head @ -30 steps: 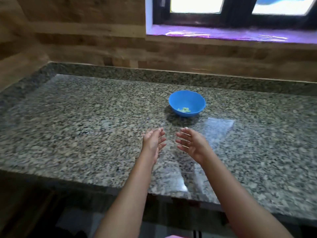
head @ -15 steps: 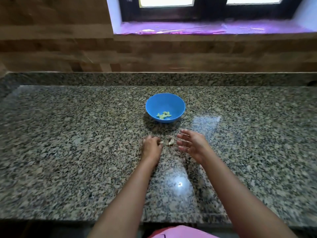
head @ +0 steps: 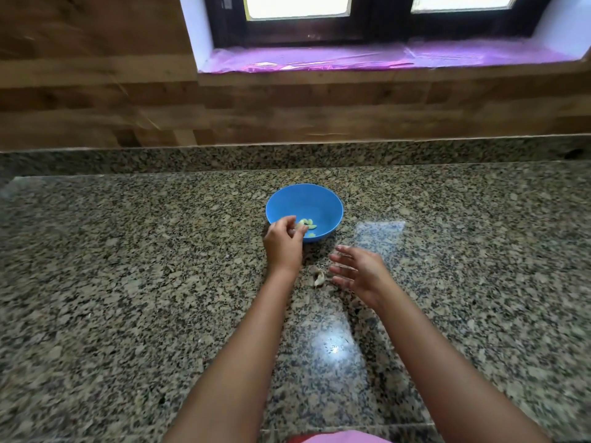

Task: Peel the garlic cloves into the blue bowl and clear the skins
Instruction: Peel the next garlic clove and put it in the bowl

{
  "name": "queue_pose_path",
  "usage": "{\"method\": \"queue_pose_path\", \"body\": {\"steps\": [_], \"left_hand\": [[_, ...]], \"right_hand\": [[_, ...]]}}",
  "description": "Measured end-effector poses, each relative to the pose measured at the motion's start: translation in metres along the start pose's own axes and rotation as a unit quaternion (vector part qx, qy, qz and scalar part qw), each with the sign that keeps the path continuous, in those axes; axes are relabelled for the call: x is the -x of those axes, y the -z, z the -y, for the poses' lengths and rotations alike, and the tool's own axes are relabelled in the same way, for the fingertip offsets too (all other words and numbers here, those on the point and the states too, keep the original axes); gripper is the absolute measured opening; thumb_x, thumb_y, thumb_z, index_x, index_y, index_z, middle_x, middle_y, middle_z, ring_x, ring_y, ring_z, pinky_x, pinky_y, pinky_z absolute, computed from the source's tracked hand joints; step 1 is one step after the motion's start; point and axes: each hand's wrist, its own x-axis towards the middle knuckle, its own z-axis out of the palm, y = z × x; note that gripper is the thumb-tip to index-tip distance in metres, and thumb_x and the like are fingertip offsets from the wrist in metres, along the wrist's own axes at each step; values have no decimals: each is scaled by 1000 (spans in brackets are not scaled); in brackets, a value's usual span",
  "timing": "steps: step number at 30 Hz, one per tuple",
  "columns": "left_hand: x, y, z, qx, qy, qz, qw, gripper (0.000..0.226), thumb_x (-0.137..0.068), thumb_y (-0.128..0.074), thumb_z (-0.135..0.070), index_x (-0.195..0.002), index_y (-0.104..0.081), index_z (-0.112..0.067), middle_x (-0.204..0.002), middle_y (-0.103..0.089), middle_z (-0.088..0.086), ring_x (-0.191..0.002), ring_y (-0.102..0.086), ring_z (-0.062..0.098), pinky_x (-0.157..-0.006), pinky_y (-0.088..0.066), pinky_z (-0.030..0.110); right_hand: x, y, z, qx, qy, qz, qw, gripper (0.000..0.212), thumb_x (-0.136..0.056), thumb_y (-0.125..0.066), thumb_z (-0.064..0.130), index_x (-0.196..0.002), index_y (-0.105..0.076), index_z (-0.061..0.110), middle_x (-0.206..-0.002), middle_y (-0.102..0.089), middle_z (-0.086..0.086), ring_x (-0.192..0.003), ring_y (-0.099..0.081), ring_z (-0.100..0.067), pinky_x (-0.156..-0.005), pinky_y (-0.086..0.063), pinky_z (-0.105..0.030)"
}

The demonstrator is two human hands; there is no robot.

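A: Left hand (head: 283,243)?
B: Pinches a pale garlic bit (head: 299,226) over the blue bowl (head: 307,201), near-left rim. Peeled cloves (head: 310,222) inside.
A: Right hand (head: 358,271)?
B: Fingers spread, holding nothing. Just left of it, on the surface (head: 128,266), lies a garlic piece (head: 318,277), long axis near-to-far.

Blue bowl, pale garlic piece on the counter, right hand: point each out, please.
blue bowl (head: 319,203): head view, bare inner wall at the back.
pale garlic piece (head: 318,276): head view, its middle.
right hand (head: 361,270): head view, middle of the hand.
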Motion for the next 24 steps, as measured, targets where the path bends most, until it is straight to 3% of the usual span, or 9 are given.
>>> {"method": "queue_pose_path", "body": {"steps": [3, 7, 11, 15, 18, 21, 24], "left_hand": [[-7, 0, -3, 65, 51, -12, 996, 40, -85, -67, -11, -122, -57, 1, -115, -63, 13, -99, -60, 16, -81, -44, 16], [16, 3, 15, 104, 53, -14, 993, 30, -86, -65, -11, -115, -61, -3, -106, -66, 7, -90, -60, 10, -68, -47, 6], [39, 2, 42, 91, 95, 67, 989, 23, -87, -63, -8, -110, -63, -9, -100, -66, 2, -87, -60, 9, -65, -46, 6], [43, 3, 53, 108, 129, 127, 977, 21, -86, -65, -10, -106, -64, -9, -97, -66, 3, -89, -62, 15, -75, -49, 18], [41, 5, 56, 115, 138, 137, 974, 20, -86, -65, -13, -106, -64, -9, -99, -67, 7, -93, -63, 21, -85, -51, 31], [41, 4, 53, 119, 146, 155, 970, 21, -87, -63, -11, -108, -63, -9, -101, -66, 8, -90, -62, 19, -82, -50, 31], [45, 3, 50, 157, 166, 196, 954, 27, -88, -62, -10, -115, -60, -7, -105, -65, 7, -86, -60, 12, -75, -49, 24]], "right_hand": [[-1, 3, -3, 6, 3, 1, 1000, 12, -95, -48, 16, -98, -58, 9, -87, -63, -7, -68, -57, -21, -60, -48, -31], [-4, 3, -12, 61, 15, -13, 998, 19, -94, -50, 8, -112, -54, 1, -85, -61, -10, -64, -57, -20, -56, -49, -28], [-7, -7, -28, 188, 31, -22, 981, 27, -90, -58, 6, -113, -54, -6, -97, -63, -19, -61, -56, -19, -47, -51, -23], [-14, -17, -39, 357, 92, -81, 926, 35, -80, -72, 26, -102, -59, 3, -95, -65, -14, -75, -65, -24, -69, -57, -40], [-16, -21, -40, 416, 105, -101, 898, 27, -77, -73, 23, -94, -61, 5, -91, -66, -13, -83, -65, -29, -76, -55, -42], [-16, -21, -40, 409, 98, -96, 902, 22, -76, -73, 20, -87, -60, 6, -83, -65, -11, -77, -63, -26, -71, -54, -39], [-11, -16, -37, 317, 80, -39, 944, 19, -79, -72, 16, -86, -60, 3, -73, -61, -8, -66, -58, -20, -69, -52, -38]]}}
